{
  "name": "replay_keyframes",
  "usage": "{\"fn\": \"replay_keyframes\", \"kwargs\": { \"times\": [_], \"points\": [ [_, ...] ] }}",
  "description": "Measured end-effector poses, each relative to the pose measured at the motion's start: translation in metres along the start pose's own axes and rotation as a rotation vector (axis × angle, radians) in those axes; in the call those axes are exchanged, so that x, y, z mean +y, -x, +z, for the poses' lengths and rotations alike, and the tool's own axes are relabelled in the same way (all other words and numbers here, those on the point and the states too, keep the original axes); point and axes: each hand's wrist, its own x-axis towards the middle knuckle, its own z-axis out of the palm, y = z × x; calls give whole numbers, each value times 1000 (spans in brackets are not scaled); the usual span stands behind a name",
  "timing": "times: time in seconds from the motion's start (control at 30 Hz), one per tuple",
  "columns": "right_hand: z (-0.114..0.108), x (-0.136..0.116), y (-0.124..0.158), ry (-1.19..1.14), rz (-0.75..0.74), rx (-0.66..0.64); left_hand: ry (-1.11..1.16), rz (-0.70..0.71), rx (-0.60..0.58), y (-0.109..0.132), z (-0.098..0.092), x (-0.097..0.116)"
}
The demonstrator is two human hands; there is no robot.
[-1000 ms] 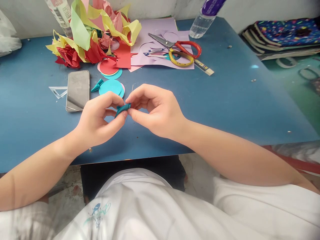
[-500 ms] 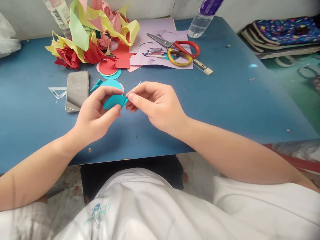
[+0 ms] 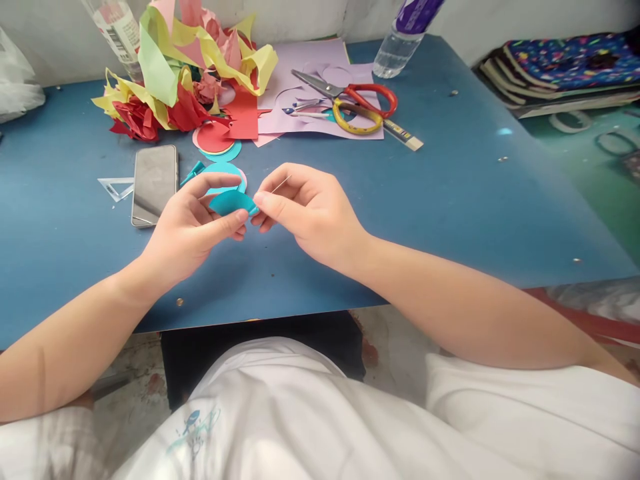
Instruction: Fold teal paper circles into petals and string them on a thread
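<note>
A folded blue paper piece (image 3: 231, 203) is held between the thumb and fingers of my left hand (image 3: 193, 223). My right hand (image 3: 310, 213) pinches the right end of this paper, and a thin pale stick (image 3: 281, 184) sticks out above its thumb. The fingertips of both hands nearly meet at the paper. Behind my left hand lie a blue paper circle (image 3: 224, 175) with a pink edge under it and a blue pen or cap (image 3: 193, 172). Further back is a red paper circle (image 3: 215, 136) on other coloured circles.
A phone (image 3: 155, 187) and a set square (image 3: 116, 189) lie left of my hands. Scissors (image 3: 357, 110) and a cutter (image 3: 404, 135) rest on purple paper (image 3: 280, 57). Crumpled paper (image 3: 165, 73) and two bottles (image 3: 119, 33), (image 3: 397, 50) stand at the back.
The blue paper has tilted and shifted slightly down and right. The thin stick leans lower to the right. My left thumb has moved a little to the right.
</note>
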Motion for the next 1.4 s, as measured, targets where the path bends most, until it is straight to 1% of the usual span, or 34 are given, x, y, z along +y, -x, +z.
{"fn": "replay_keyframes", "kwargs": {
  "times": [0.17, 0.27, 0.37, 0.4, 0.47, 0.57, 0.7, 0.8, 0.97, 1.13, 1.4],
  "points": [
    [0, 1, 1, 40, 14, 29, 71, -6, 33, 0, 0, -3],
    [-3, 1, -1, 27, 36, 23, 56, -21, 64, 0, 1, -2],
    [-4, 0, -2, -18, 78, 31, 97, -46, 114, 2, 4, 4],
    [-4, 0, -3, -42, 88, 36, 138, -51, 152, 3, 5, 7],
    [-3, 0, -3, -84, 98, 51, 173, -120, 185, 4, 7, 13],
    [-2, 0, -2, -119, 111, 68, 188, -159, 175, 5, 9, 19],
    [-3, 1, -3, -140, 119, 75, 207, -154, 180, 3, 10, 19],
    [-4, 1, -3, -154, 114, 82, 178, -147, 172, 2, 11, 19],
    [-6, 1, -3, -133, 112, 88, 130, -185, 142, 3, 10, 20],
    [-6, -2, -4, -140, 105, 75, 126, -150, 110, 2, 9, 16],
    [-8, -5, -2, -92, 73, 50, 139, -111, 135, 3, 9, 14]
  ]
}}
